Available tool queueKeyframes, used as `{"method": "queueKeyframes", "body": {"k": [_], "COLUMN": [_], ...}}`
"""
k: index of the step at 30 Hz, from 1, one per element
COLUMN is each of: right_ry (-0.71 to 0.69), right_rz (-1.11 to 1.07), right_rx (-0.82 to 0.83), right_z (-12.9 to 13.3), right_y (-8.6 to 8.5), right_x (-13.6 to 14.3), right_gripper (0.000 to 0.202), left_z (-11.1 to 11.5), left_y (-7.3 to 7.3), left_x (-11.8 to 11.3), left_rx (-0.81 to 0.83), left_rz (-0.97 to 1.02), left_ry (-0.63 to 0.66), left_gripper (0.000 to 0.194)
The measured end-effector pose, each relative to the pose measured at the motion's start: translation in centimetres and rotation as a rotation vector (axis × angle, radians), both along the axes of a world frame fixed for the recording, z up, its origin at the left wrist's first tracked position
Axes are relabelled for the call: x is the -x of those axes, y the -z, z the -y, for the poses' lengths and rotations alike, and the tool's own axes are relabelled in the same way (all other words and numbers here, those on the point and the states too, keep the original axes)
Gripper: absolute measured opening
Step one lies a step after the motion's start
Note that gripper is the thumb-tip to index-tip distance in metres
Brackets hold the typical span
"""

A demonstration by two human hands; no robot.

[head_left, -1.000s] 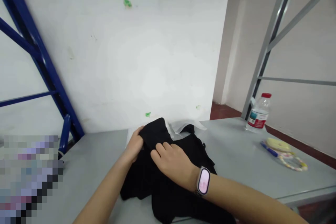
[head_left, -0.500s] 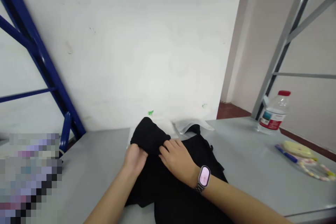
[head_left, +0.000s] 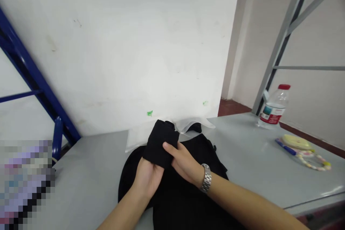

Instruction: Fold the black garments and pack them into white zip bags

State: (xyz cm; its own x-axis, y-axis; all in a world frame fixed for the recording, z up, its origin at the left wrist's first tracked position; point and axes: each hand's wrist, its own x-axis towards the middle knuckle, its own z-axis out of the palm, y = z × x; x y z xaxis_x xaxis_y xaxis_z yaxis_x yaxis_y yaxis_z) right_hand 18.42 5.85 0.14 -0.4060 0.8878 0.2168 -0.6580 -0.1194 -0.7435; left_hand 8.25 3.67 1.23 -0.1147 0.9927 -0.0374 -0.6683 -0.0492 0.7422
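Note:
A folded end of black cloth [head_left: 161,143] is held up between my two hands, and the rest of the cloth [head_left: 185,201] spreads over the grey table below them. My left hand [head_left: 148,176] grips the folded part from beneath, its fingertips hidden under the fabric. On the right side of the fold, my right hand [head_left: 184,160] has its thumb on top and its fingers behind. Just past the cloth lies a translucent plastic bag [head_left: 136,137], with a dark piece showing by its raised flap.
On the right of the grey table [head_left: 250,151] stand a red-capped bottle [head_left: 273,109], a yellow round item [head_left: 296,142], a blue pen [head_left: 286,147] and a beaded loop [head_left: 314,167]. Metal frames rise on both sides, before a white panel.
The held end is folded narrower and more upright. My right hand has turned, so its thumb now lies on the fabric; my left hand has shifted right and under the fold. The view has shifted slightly.

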Motion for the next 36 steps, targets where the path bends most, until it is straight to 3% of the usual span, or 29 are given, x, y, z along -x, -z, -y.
{"method": "queueKeyframes", "body": {"k": [5, 8, 11, 14, 18, 22, 24, 27, 29, 31, 34, 36], "right_ry": [0.092, 0.142, 0.172, 0.157, 0.152, 0.135, 0.134, 0.148, 0.147, 0.148, 0.187, 0.227], "right_rz": [-0.067, -0.062, -0.006, 0.122, 0.198, 0.17, 0.142, 0.073, 0.051, 0.068, 0.149, 0.181], "right_rx": [0.065, 0.083, 0.074, 0.037, -0.008, 0.013, 0.064, 0.14, 0.182, 0.188, 0.103, 0.05], "right_z": [-0.2, -0.8, -1.3, -1.3, -0.9, -0.3, -0.1, -0.1, -0.3, -0.7, -1.2, -1.3], "right_y": [0.6, 0.7, 0.7, 1.0, 1.7, 1.8, 1.7, 1.6, 1.7, 1.7, 1.7, 1.5], "right_x": [0.1, -0.2, -0.7, -0.7, -0.1, 0.6, 0.8, 0.8, 0.7, 0.4, -0.2, -0.5], "right_gripper": [0.042, 0.04, 0.041, 0.038, 0.04, 0.042, 0.043, 0.047, 0.048, 0.046, 0.041, 0.038], "left_z": [0.0, 0.0, -0.1, -0.4, -0.9, -1.3, -1.4, -1.8, -1.9, -1.9, -1.4, -1.2], "left_y": [1.1, 0.4, -1.0, -1.3, 0.1, 1.3, 1.5, 1.7, 1.6, 1.2, 0.2, -0.2], "left_x": [0.5, 1.7, 2.9, 3.2, 2.4, 1.8, 1.8, 2.0, 2.1, 2.1, 2.2, 2.4], "left_rx": [0.016, -0.006, -0.066, -0.043, -0.024, -0.023, -0.06, -0.157, -0.216, -0.172, -0.007, 0.029], "left_rz": [-0.386, -0.518, -0.565, -0.727, -0.777, -0.717, -0.82, -1.074, -1.14, -1.044, -0.846, -0.843], "left_ry": [-0.058, 0.072, 0.164, 0.044, -0.155, -0.152, -0.199, -0.373, -0.466, -0.403, -0.019, 0.118], "left_gripper": [0.046, 0.056, 0.05, 0.042, 0.041, 0.041, 0.04, 0.033, 0.026, 0.024, 0.037, 0.041]}}
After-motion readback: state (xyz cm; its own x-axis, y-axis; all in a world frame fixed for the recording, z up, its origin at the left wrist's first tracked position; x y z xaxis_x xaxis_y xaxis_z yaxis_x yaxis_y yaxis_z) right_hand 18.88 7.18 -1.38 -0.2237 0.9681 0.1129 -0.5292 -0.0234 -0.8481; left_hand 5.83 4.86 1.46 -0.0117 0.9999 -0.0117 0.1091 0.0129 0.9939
